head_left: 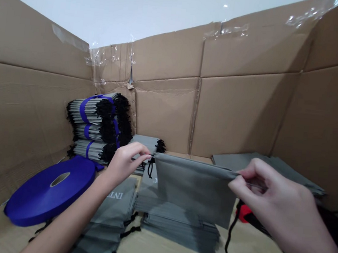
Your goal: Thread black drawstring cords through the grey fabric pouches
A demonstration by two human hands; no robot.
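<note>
A grey drawstring bag (194, 187) hangs stretched between my two hands, its top hem nearly level. My left hand (129, 156) pinches the black cord at the bag's left corner, where a small knotted loop dangles. At the other top corner my right hand (266, 189) is closed on the bag's edge and cord, and a black cord end hangs below it. Beneath the bag lies a stack of grey bags (179, 230). Left of that stack, more grey bags (108, 208) with black cords lie overlapping, one with white lettering partly hidden by my left arm.
A large roll of blue ribbon (38, 193) lies at the left. Behind it stand bundles of bags (93, 110) tied with blue ribbon. Flat grey pieces (291, 171) lie at the back right, a red object (242, 214) near my right hand. Cardboard walls (164, 114) enclose the surface.
</note>
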